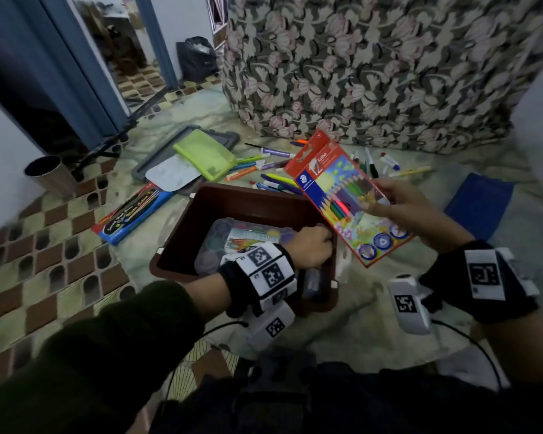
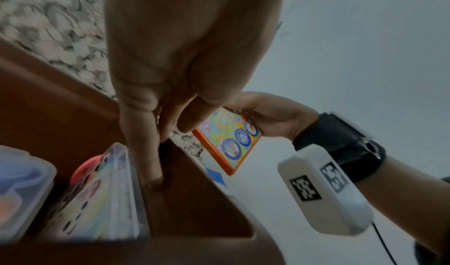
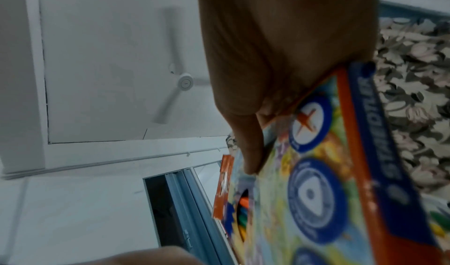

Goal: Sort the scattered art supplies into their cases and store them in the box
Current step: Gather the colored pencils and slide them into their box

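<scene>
A brown plastic box (image 1: 182, 233) stands on the floor mat in front of me. Inside it lies a clear paint case (image 1: 229, 239), (image 2: 97, 198), with a smaller clear container (image 2: 19, 188) beside it. My left hand (image 1: 323, 242) grips the box's right wall (image 2: 202, 196): one finger (image 2: 148, 161) reaches down between the case and the wall, and the others curl over the rim. My right hand (image 1: 380, 205) holds a colourful box of coloured pencils (image 1: 336, 189), (image 3: 316, 182) tilted above the brown box's right edge, thumb (image 3: 248, 149) on its front face.
Several loose markers and pens (image 1: 273, 170) lie beyond the box. To its far left are a green pencil case (image 1: 206, 153), a grey tray (image 1: 145, 170) and a blue-black packet (image 1: 132, 211). A blue item (image 1: 480, 205) lies at the right and a metal cup (image 1: 49, 173) at the left. Floral-covered furniture (image 1: 373, 67) stands behind.
</scene>
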The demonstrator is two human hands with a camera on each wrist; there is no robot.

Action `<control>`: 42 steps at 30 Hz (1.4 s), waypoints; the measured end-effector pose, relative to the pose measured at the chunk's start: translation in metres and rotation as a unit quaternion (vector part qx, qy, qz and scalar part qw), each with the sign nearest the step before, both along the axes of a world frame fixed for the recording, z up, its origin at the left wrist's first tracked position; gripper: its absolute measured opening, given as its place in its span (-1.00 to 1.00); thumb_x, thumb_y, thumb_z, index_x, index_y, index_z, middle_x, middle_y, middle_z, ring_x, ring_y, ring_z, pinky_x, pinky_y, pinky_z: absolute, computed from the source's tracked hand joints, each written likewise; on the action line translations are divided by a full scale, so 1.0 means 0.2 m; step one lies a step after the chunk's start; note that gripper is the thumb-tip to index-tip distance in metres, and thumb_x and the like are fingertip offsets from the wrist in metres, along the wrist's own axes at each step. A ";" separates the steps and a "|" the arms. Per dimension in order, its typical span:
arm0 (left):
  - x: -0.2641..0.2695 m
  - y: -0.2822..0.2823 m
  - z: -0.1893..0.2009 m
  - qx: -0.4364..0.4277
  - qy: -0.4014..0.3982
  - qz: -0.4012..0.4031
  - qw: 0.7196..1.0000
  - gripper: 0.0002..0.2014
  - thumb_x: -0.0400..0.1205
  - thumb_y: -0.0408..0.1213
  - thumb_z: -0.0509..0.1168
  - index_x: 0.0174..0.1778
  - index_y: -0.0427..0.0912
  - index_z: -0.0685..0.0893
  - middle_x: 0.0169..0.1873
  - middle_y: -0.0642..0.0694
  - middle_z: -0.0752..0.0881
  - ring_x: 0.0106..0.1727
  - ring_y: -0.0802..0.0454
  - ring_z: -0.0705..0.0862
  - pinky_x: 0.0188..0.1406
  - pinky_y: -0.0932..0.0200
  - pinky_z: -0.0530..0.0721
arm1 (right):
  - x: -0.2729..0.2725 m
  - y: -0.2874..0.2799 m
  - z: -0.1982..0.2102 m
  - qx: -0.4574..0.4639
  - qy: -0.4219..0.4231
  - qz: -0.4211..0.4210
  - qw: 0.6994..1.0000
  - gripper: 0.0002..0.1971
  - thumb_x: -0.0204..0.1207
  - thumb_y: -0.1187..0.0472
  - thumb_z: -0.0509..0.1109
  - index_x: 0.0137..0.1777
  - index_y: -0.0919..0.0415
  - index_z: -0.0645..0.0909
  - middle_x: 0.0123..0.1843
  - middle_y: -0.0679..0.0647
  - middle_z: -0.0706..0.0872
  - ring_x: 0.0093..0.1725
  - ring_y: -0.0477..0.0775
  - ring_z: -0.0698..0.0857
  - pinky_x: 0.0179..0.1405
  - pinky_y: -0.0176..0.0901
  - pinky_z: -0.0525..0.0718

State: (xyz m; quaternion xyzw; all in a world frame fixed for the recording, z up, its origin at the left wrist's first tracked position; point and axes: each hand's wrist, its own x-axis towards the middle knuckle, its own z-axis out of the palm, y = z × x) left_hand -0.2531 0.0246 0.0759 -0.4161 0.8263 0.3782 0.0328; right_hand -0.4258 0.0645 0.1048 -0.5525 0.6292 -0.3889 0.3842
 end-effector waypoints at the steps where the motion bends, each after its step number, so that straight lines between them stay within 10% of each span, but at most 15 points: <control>1: -0.05 0.02 0.00 0.002 0.001 -0.010 1.000 -0.69 0.70 -0.38 0.02 0.22 -0.49 0.52 0.27 -0.43 0.54 0.26 -0.32 0.55 0.18 0.01 0.57 | -0.03 0.01 0.02 0.005 0.025 0.001 1.000 -0.74 0.51 0.34 0.39 0.19 0.21 0.60 0.01 0.06 0.74 -0.19 -0.14 0.73 -0.25 -0.41 0.67; 11: -0.32 0.06 0.00 0.165 0.068 -0.022 0.984 -0.67 0.69 -0.40 0.09 0.35 -0.43 0.48 0.06 -0.38 0.63 0.05 -0.26 0.64 -0.13 0.02 0.60 | -0.22 0.05 0.13 0.047 0.147 -0.048 0.987 -0.64 0.40 0.37 0.50 0.20 0.28 0.58 0.16 0.28 0.68 0.12 0.15 0.65 0.09 -0.04 0.59; 14: -0.22 0.00 0.02 0.196 0.157 0.071 0.965 -0.61 0.68 -0.38 0.16 0.41 -0.42 0.37 -0.17 -0.13 0.59 -0.21 -0.02 0.59 -0.35 0.22 0.55 | -0.18 0.03 0.13 0.041 0.122 -0.036 0.991 -0.70 0.41 0.39 0.48 0.13 0.23 0.57 0.08 0.26 0.68 0.08 0.14 0.66 -0.11 -0.22 0.63; 17: -0.02 -0.16 0.05 0.148 0.257 0.151 0.943 -0.33 0.56 -0.35 0.36 0.50 -0.31 0.14 0.21 -0.08 0.56 0.16 0.05 0.57 -0.17 0.39 0.62 | -0.11 -0.02 0.12 0.044 0.067 -0.024 0.997 -0.68 0.42 0.43 0.45 0.17 0.29 0.58 0.12 0.38 0.69 0.11 0.23 0.67 -0.22 -0.40 0.62; 19: 0.14 -0.25 0.08 0.157 0.300 0.212 0.917 -0.25 0.52 -0.30 0.42 0.52 -0.19 0.11 0.31 -0.10 0.54 0.26 0.04 0.56 0.04 0.22 0.68 | -0.04 -0.06 0.11 0.052 0.041 -0.002 0.998 -0.66 0.43 0.45 0.44 0.21 0.36 0.58 0.17 0.45 0.68 -0.01 0.11 0.67 -0.16 -0.28 0.60; 22: 0.34 -0.33 0.10 0.134 0.319 0.266 0.900 -0.41 0.55 -0.33 0.38 0.48 -0.16 0.31 0.19 -0.12 0.59 0.12 0.01 0.64 -0.16 0.17 0.76 | 0.07 -0.13 0.10 0.073 0.021 0.041 0.996 -0.67 0.45 0.45 0.42 0.22 0.42 0.58 0.10 0.26 0.67 -0.18 -0.13 0.67 -0.33 -0.53 0.59; 27: 0.54 -0.35 0.07 0.075 0.270 0.243 0.929 -0.65 0.50 -0.43 0.41 0.21 -0.34 0.63 -0.06 -0.12 0.68 -0.23 0.15 0.67 -0.47 0.36 0.73 | 0.24 -0.25 0.05 0.137 0.060 0.128 0.980 -0.48 0.42 0.27 0.50 0.38 0.26 0.48 0.29 0.17 0.62 0.23 0.11 0.64 -0.05 -0.43 0.65; 33: 0.64 -0.31 0.03 0.071 0.258 0.298 0.916 -0.59 0.48 -0.44 0.43 0.23 -0.43 0.55 -0.04 -0.25 0.65 -0.21 -0.04 0.69 -0.53 0.28 0.74 | 0.47 -0.36 -0.10 0.132 0.419 0.209 0.874 0.29 0.12 -0.25 0.61 0.63 -0.06 -0.27 0.56 0.23 0.06 0.56 0.35 0.07 0.45 0.33 0.28; 42: 0.65 -0.30 0.03 -0.229 0.058 0.221 0.946 -0.66 0.46 -0.16 0.47 0.07 -0.28 0.67 -0.01 -0.21 0.74 0.05 -0.15 0.67 -0.12 0.11 0.53 | 0.57 -0.39 -0.19 0.082 0.456 0.233 0.855 0.24 0.19 -0.04 0.64 0.62 0.22 -0.22 0.53 0.25 0.00 0.55 0.35 0.00 0.46 0.36 0.31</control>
